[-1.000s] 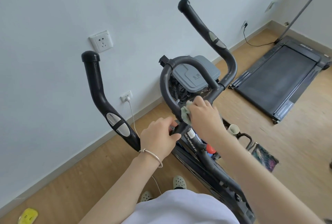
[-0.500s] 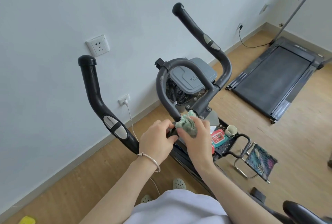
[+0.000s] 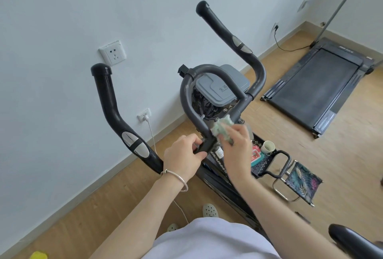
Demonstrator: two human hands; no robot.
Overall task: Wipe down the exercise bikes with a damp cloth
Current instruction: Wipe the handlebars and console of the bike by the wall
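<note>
cloth (image 3: 222,129) is looking soft, limp, light; best taken bunched in the fingers. Right hand (image 3: 236,144) is curling round it, pressing it onto the near base of the grey loop bar (image 3: 185,101) on the exercise bike (image 3: 217,173), forearm reaching in from near right. Left hand (image 3: 182,155) is gripping the black clamp (image 3: 204,146) just left, fingers wrapped. Bike is likely stiff and heavy, its tube smooth.
</note>
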